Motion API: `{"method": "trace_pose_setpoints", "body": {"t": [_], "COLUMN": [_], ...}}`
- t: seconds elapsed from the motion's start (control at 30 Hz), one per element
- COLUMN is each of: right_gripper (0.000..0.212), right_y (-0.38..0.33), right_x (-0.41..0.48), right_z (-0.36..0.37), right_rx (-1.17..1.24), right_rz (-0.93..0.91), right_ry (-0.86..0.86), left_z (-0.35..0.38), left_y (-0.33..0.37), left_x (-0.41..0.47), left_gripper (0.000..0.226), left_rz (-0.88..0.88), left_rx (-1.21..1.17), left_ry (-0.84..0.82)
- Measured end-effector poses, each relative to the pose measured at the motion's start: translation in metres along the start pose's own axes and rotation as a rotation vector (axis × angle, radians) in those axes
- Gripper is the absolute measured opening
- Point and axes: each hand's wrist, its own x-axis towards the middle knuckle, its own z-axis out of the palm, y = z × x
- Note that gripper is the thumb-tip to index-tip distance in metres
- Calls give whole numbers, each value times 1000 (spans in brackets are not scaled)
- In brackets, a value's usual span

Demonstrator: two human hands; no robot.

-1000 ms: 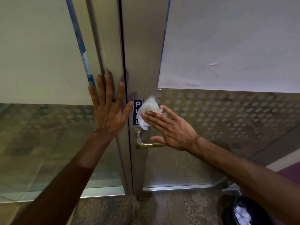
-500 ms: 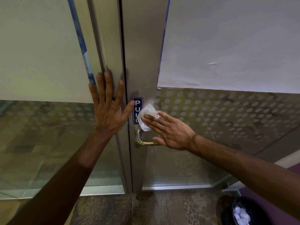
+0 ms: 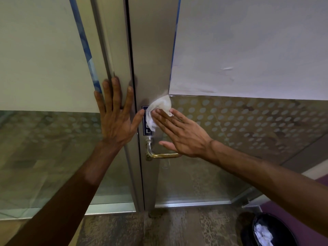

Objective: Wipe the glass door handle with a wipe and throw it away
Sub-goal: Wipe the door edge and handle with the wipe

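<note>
Left hand (image 3: 116,119) flat on metal door frame (image 3: 152,50), fingers spread, grip open, nothing held. Right hand (image 3: 182,134) flat, fingers extended, pressing white wipe (image 3: 158,110) against frame, over blue sign (image 3: 145,128); grip open, wipe pinned under fingertips, not clenched. Handle (image 3: 159,154) brass, at 6 o'clock from wipe, just below right palm; contact between thumb and handle: cannot tell. Black bin (image 3: 269,231) on floor at 4 o'clock from handle, white crumpled material inside.
</note>
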Motion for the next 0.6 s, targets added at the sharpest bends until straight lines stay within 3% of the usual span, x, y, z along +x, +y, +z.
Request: {"method": "trace_pose_setpoints", "body": {"t": [0.2, 0.43, 0.6], "right_gripper": [68, 53, 31], "right_y": [-9, 12, 16], "right_x": [-11, -7, 8], "right_z": [14, 11, 5], "right_rx": [38, -205, -215], "right_rz": [-132, -344, -398], "right_ry": [-167, 46, 170], "left_z": [-1, -4, -5], "left_y": [-1, 1, 3], "left_x": [-1, 1, 0], "left_gripper": [86, 83, 84], "left_rz": [-3, -15, -10], "left_rx": [10, 7, 4], "left_ry": [-25, -34, -32]}}
